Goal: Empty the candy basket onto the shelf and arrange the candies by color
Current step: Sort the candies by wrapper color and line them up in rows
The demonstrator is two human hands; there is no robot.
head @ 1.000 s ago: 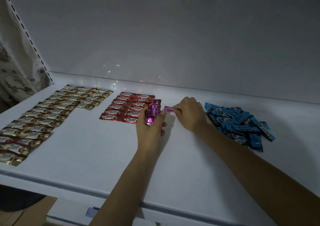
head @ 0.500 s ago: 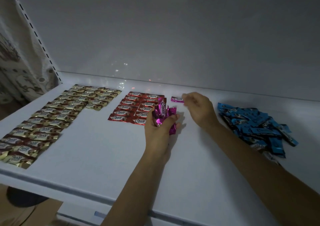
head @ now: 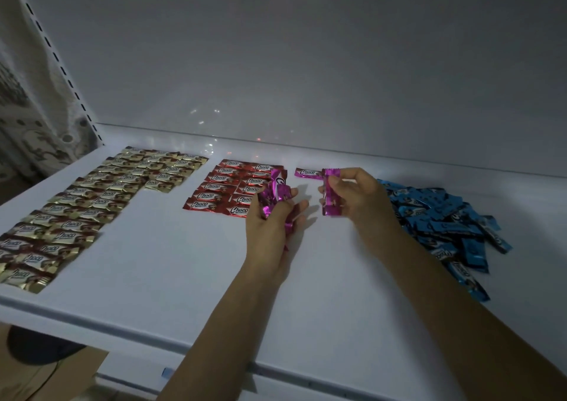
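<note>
Honestly, these foil-wrapped candies look featherlight, crinkly and slick — best pinched by the crimped ends. Our right hand [head: 359, 198] pinches one purple candy [head: 330, 199] just right of the lone purple one [head: 307, 172] lying on the shelf [head: 184, 278]; our left hand [head: 270, 228] grips a purple bunch [head: 273, 193]. The red rows [head: 233, 188] hem the left, a loose blue pile [head: 445, 222] the right.

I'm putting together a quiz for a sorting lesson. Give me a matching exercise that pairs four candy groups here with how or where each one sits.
Things:
1. gold candies
2. red candies
3. blue candies
4. purple candy bunch

States:
A. loose heap at the right
B. gripped in the left hand
C. long rows at the far left
D. small tidy block in the middle

Pairs: 1-C, 2-D, 3-A, 4-B
</note>
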